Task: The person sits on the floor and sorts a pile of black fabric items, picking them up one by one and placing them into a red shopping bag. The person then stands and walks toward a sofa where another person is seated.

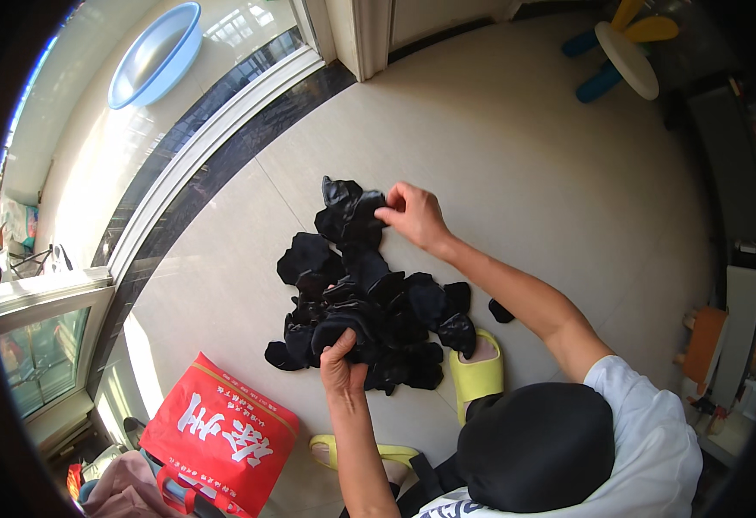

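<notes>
A loose heap of flat, rounded black pieces (365,265), thin and cloth-like or leathery, lies spread on the tile floor before me. My left hand (344,364) grips a fanned stack of these black pieces (345,318) over the near part of the heap, thumb on top; its other fingers are mostly hidden beneath. At the heap's far end, the fingertips of my right hand (413,213) pinch the edge of a single black piece (370,204), slightly blurred. One separate black piece (500,311) lies on the floor below my right forearm.
My feet in yellow slippers (481,375) border the heap's near side. A red bag (222,434) bearing writing lies at lower left. Beyond the sliding-door track (216,129) sits a blue basin (156,57). A small stool (627,61) is at upper right. A rounded black shape (536,447) hides part of my shirt.
</notes>
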Demonstrator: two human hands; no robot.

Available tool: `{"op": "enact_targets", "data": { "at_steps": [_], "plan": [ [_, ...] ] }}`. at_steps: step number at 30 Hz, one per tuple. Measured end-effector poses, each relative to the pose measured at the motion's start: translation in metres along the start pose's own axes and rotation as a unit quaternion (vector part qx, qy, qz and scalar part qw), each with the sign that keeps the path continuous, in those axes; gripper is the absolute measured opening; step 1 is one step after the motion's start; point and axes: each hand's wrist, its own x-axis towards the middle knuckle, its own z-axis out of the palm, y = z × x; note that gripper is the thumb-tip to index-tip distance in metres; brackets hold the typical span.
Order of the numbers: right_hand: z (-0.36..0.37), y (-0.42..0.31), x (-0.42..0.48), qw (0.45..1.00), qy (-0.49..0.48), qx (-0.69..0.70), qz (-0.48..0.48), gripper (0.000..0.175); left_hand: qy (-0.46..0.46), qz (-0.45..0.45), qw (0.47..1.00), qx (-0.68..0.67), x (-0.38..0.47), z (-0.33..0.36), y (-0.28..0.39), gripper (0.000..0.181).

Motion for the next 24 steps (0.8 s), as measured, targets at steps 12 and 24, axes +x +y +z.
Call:
{"op": "enact_targets", "data": {
  "at_steps": [12,24],
  "plan": [
    [0.04,-0.03,0.008,0.949,-0.022,-0.23,-0.217,0.037,-0.014,0.036,0.998,-0.047,0.0,-0.011,0.008,0.047],
    [0.016,-0.073,-0.07,0.904,-0.407,0.088,-0.094,0.02,-0.035,0.078,0.992,-0.094,-0.008,-0.008,0.008,0.047]
  ]
}}
